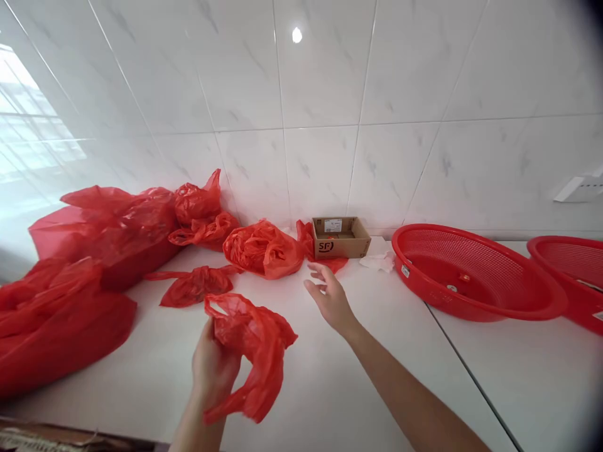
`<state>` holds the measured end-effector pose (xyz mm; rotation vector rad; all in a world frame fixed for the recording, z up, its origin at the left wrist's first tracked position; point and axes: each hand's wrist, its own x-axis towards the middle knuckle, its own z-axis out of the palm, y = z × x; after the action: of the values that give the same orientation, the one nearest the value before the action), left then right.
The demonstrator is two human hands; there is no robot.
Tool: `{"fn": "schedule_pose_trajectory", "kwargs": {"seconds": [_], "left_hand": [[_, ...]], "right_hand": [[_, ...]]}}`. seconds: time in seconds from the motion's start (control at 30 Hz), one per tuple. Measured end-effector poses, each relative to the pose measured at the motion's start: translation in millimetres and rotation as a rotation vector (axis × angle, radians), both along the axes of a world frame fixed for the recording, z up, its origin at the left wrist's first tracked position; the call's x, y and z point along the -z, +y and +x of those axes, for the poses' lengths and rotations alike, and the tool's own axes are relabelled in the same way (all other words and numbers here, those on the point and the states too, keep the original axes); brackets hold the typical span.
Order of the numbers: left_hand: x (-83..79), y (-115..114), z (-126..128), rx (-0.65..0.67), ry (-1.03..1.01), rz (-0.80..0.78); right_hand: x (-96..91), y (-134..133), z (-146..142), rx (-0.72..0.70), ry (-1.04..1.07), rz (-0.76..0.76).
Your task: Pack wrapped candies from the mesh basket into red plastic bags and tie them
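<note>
My left hand [215, 361] grips a crumpled red plastic bag [257, 342], whose handle loops hang loose above the white table. To its right, my right hand [330, 300] is raised over the tabletop with fingers apart and nothing in them. Just beyond that hand stands a small open cardboard box [342, 246], part of another red bag showing behind and beside it. A crumpled heap of red plastic bags [264, 250] lies left of the box. Closer to my left hand is a small knotted red bag [196, 286].
Large filled red bags [70, 320] crowd the table's left side. On the right sit a red plastic basket [464, 276] holding a few small items, and a second red basket [570, 276]. White tissue [377, 261] lies beside the box. A tiled wall [320, 163] closes off the back.
</note>
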<state>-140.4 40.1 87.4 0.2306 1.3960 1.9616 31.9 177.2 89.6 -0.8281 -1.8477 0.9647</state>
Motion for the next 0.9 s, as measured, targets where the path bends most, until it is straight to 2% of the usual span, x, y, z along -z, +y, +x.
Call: {"fn": "schedule_pose_trajectory", "kwargs": {"seconds": [0.07, 0.1, 0.2, 0.3, 0.37, 0.47, 0.57, 0.67, 0.77, 0.83, 0.9], "left_hand": [[10.9, -1.5, 20.1, -0.017, -0.124, 0.016], [12.7, -0.6, 30.1, -0.006, -0.180, 0.022], [7.5, 2.6, 56.1, 0.064, -0.280, 0.036], [-1.9, -0.9, 69.6, 0.090, -0.302, 0.061], [-4.0, -8.1, 68.8, 0.097, -0.319, 0.078], [1.2, -22.5, 53.8, 0.058, -0.332, 0.089], [11.5, -34.6, 29.8, -0.033, -0.265, 0.078], [20.1, -39.4, 12.5, -0.058, -0.119, 0.053], [20.6, -39.9, 17.0, -0.055, 0.067, -0.002], [15.6, -41.2, 33.5, -0.112, 0.407, -0.049], [9.7, -42.8, 55.4, -0.157, 0.916, -0.067]], "right_hand": [[-9.7, -46.2, 21.9, -0.063, 0.086, -0.013], [-12.6, -65.3, 29.5, -0.113, 0.069, 0.041], [-6.4, -93.7, 39.6, -0.099, -0.165, 0.215], [15.5, -85.6, 44.6, 0.016, -0.392, 0.176], [27.4, -73.5, 51.6, -0.001, -0.468, 0.067], [34.0, -56.3, 69.4, -0.019, -0.570, -0.032], [32.8, -40.3, 92.6, 0.119, -0.713, -0.044], [29.5, -31.0, 112.9, 0.122, -0.854, -0.018], [23.0, -33.6, 124.5, 0.058, -0.894, -0.029], [17.0, -39.2, 127.8, 0.062, -0.857, -0.047], [11.4, -44.7, 128.6, 0.074, -0.827, -0.038]]}}
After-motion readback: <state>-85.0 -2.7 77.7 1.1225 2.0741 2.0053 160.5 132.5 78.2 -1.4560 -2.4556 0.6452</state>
